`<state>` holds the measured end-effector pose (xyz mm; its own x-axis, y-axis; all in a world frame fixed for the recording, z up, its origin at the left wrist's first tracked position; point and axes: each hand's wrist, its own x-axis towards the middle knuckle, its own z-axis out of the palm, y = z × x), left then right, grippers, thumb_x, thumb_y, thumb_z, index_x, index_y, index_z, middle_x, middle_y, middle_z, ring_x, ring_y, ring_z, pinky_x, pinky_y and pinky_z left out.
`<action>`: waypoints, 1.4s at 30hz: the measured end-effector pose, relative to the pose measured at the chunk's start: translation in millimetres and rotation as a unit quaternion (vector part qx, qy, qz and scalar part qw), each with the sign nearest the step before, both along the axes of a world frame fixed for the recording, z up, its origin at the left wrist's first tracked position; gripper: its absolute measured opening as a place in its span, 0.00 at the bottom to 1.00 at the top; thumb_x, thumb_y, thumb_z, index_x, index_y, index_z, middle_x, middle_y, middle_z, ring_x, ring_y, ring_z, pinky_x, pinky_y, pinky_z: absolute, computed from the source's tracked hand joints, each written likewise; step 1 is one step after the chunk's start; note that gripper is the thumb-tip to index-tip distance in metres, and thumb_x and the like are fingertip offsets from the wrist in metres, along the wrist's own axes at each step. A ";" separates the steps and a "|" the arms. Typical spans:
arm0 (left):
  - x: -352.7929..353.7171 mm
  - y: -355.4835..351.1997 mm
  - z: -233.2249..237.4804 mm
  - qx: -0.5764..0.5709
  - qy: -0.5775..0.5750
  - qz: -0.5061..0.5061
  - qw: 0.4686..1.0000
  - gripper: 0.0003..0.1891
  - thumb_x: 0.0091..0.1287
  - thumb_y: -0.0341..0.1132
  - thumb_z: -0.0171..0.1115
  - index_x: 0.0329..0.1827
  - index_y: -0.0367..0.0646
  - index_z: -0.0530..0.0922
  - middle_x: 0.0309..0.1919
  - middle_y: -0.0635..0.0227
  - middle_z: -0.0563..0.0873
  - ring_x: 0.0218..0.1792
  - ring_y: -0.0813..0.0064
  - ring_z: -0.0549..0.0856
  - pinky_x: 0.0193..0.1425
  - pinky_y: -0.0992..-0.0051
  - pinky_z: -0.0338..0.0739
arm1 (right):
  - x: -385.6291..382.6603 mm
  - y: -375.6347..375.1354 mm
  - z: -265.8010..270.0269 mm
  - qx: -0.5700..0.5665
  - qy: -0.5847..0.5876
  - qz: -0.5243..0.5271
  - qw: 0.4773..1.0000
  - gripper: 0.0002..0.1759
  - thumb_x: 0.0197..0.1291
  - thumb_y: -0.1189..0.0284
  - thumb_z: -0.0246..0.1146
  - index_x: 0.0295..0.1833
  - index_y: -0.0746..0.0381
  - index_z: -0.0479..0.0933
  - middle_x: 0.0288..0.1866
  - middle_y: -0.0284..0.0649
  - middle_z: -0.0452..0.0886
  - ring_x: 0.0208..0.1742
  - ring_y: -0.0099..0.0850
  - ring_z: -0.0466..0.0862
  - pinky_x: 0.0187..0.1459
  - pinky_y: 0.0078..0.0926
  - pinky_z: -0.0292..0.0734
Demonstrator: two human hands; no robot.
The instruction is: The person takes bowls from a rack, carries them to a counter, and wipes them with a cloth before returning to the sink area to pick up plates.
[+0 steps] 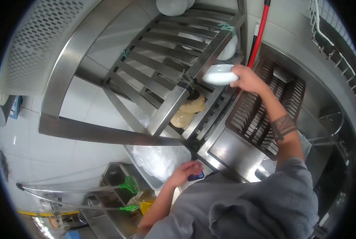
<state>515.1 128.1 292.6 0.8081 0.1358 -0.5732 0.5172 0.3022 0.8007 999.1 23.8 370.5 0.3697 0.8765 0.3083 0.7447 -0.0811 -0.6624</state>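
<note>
My right hand (247, 78) is stretched forward, fingers and thumb pinching the rim of a white bowl (219, 75). The bowl is slightly blurred and hangs beside the corner of a slatted metal shelf rack (166, 51). Low and close to my body is my left hand (184, 174), its fingers loosely bent and apart, with no clear grip on anything. A small dark blue item (196, 176) shows just beneath those fingers; whether they touch cannot be made out.
Tan bowls (186, 113) and white bowls (228, 47) sit on lower rack levels. A brown dish rack (265, 109) lies over the steel counter. A red pole (259, 36) leans behind. Below the shelf, a grey tub holds clear plastic (158, 159). A metal bar (118, 137) crosses the left.
</note>
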 end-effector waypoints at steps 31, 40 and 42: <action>-20.4 -24.0 -70.0 -0.304 0.009 0.373 0.877 0.30 0.75 0.37 0.65 0.76 0.36 0.69 0.70 0.55 0.79 0.70 0.54 0.79 0.77 0.52 0.72 | 153.2 146.3 -110.3 0.164 0.488 -0.358 0.779 0.29 0.65 0.70 0.69 0.69 0.57 0.68 0.43 0.36 0.79 0.31 0.26 0.79 0.31 0.32 0.88; -20.5 -16.3 -78.1 -0.302 0.011 0.348 0.887 0.34 0.75 0.41 0.66 0.79 0.36 0.66 0.71 0.54 0.78 0.72 0.53 0.77 0.78 0.51 0.71 | 153.1 124.2 -101.5 0.115 0.561 -0.205 0.794 0.27 0.62 0.68 0.78 0.63 0.59 0.75 0.53 0.39 0.85 0.40 0.29 0.88 0.36 0.27 0.89; -19.4 -14.7 -84.1 -0.286 0.016 0.348 0.893 0.33 0.75 0.43 0.66 0.78 0.36 0.67 0.72 0.53 0.78 0.72 0.51 0.77 0.79 0.50 0.69 | 137.6 119.3 -95.8 0.119 0.542 -0.142 0.820 0.26 0.62 0.68 0.78 0.63 0.61 0.77 0.51 0.39 0.86 0.38 0.28 0.88 0.33 0.23 0.87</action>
